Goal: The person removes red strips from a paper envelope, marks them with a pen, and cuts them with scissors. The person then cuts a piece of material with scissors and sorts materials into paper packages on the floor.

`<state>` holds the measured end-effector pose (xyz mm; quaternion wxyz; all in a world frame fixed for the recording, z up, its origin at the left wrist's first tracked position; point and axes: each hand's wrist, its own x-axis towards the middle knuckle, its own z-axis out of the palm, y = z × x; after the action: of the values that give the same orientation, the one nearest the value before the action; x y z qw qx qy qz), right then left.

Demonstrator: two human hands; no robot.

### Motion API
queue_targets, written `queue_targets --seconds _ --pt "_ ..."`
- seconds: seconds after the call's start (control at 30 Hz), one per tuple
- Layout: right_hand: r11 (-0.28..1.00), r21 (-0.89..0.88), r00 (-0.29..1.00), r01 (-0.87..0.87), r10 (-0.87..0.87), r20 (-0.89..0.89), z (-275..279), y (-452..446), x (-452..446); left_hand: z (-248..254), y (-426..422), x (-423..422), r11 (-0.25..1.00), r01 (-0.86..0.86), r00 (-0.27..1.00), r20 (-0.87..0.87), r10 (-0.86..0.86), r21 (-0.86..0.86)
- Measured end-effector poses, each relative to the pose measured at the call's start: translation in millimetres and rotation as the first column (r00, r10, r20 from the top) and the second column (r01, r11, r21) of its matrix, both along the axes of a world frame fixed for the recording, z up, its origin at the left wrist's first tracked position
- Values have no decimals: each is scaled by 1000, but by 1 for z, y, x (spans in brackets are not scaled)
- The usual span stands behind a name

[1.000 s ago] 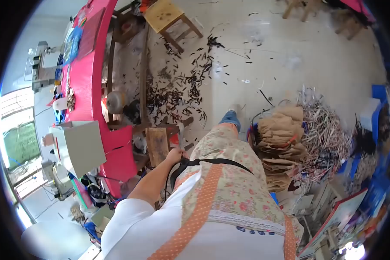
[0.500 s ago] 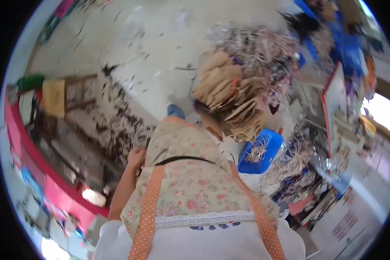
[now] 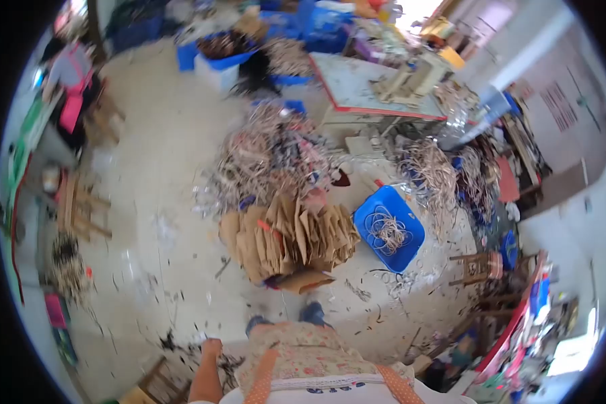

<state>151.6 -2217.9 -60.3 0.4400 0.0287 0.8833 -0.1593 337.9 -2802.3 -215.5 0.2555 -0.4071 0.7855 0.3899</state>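
Note:
My left hand point(image 3: 211, 347) hangs beside my apron point(image 3: 310, 350) at the bottom of the view, its fingers curled in and no object visible in them. It is small and a little blurred here. My right hand is out of sight. On the floor just ahead of my shoes point(image 3: 311, 314) lies a stack of brown paper or card pieces point(image 3: 296, 236), with a red-orange strip across part of it. To its right stands a blue plastic basin point(image 3: 411, 236) with a tangle of pale cord point(image 3: 387, 232) inside. Neither is touched by my hand.
Behind the stack is a big heap of tangled strips point(image 3: 269, 151). A red-edged table point(image 3: 357, 81) with a sewing machine point(image 3: 414, 77) stands beyond. Another person point(image 3: 71, 81) is at the far left, near wooden stools point(image 3: 81, 205). Dark scraps litter the floor.
My view has turned to the right and lifted, so the stack and basin now appear in the middle and the table shows fully. My left hand still hangs at my side.

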Motion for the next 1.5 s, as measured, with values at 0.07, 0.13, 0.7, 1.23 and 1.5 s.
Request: queue_targets --seconds 0.07,0.13,0.7,1.23,1.5 --pt "998 -2 998 55 -55 -43 11 7 -14 -43 -16 -14 776 579 811 81 -579 -251" --pt "991 -19 987 132 -133 -90 15 26 -21 -14 -2 -56 533 818 571 200 -796 -215" --pt "421 -149 408 895 -906 -111 -53 381 193 107 548 -349 334 942 325 -143 -935 -43" --pt "-277 -1 -272 961 -942 -194 -69 626 184 93 1040 -583 -138 990 -139 37 -990 26" --pt "-328 -25 -321 944 -902 -287 -25 818 89 106 1337 -766 -237 968 -243 -68 -968 -78"
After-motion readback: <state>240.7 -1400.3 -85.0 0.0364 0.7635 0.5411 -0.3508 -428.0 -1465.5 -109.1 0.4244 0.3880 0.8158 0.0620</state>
